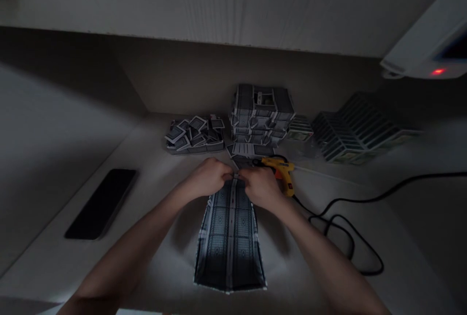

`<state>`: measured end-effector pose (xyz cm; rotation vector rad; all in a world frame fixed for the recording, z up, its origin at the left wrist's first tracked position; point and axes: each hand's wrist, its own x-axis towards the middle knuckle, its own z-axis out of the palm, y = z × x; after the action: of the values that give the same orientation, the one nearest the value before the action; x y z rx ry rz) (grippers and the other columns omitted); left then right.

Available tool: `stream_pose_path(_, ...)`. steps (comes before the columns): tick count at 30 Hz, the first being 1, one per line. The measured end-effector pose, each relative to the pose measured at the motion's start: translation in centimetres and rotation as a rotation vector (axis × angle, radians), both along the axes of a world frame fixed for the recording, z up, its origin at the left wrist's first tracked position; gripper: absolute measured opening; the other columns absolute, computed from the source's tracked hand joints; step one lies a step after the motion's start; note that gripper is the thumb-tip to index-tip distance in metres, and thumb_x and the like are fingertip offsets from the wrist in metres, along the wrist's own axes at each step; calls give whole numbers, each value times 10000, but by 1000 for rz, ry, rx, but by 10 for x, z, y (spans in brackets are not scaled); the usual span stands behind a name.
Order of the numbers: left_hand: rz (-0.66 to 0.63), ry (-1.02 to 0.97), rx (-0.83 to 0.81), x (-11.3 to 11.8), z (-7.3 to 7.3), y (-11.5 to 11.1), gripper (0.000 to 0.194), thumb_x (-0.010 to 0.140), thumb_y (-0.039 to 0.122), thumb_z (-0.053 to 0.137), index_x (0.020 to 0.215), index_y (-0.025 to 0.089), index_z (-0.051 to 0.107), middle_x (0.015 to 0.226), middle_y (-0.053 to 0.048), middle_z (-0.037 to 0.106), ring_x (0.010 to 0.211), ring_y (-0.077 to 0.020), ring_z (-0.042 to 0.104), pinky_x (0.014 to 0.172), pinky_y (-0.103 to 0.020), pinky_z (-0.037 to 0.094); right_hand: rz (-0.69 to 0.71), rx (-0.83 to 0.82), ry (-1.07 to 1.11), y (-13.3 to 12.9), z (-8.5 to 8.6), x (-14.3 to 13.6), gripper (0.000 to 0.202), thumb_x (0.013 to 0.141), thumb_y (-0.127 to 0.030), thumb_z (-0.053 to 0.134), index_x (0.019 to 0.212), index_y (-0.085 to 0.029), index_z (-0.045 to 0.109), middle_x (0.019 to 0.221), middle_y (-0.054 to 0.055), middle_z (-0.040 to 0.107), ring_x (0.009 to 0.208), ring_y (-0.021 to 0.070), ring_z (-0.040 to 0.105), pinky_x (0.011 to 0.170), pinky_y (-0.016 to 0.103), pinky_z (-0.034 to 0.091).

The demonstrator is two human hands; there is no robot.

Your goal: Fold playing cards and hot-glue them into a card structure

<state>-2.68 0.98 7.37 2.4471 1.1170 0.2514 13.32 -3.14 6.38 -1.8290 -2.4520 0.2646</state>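
Observation:
A long box-like piece made of patterned cards lies lengthwise on the table in front of me, wide end nearest. My left hand is closed in a pinch at the left of its far end. Close beside it, my right hand pinches the right of the same end. Fingertips of both hands almost meet at the centre seam. Just behind my right hand rests a yellow glue gun with an orange trigger, partly covered by that hand. Loose cards lie beyond my fingers.
Behind are a tray of loose cards, a stacked card structure and rows of folded card pieces. A black phone lies left. A black cable loops right. A shelf edge overhangs the back.

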Motion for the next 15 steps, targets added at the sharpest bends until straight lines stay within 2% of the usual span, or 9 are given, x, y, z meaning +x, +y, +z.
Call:
stream_pose_path(9,53,-113,-83,1,-14,5,203,747,182,491,711,177,690,625,-14,659,597,-139,563,538,-225,326,-15,-9,36,1,-1,1,222,809,-176,418,818,-189,639,841,65,688,830,187,611,643,258,345)
stream_pose_path(15,140,-181,-168,5,-4,-1,188,739,198,508,738,161,693,673,-3,667,642,-131,564,571,-209,362,-4,33,134,-2,7,6,242,811,-166,405,841,-187,644,855,58,685,825,176,603,615,253,322)
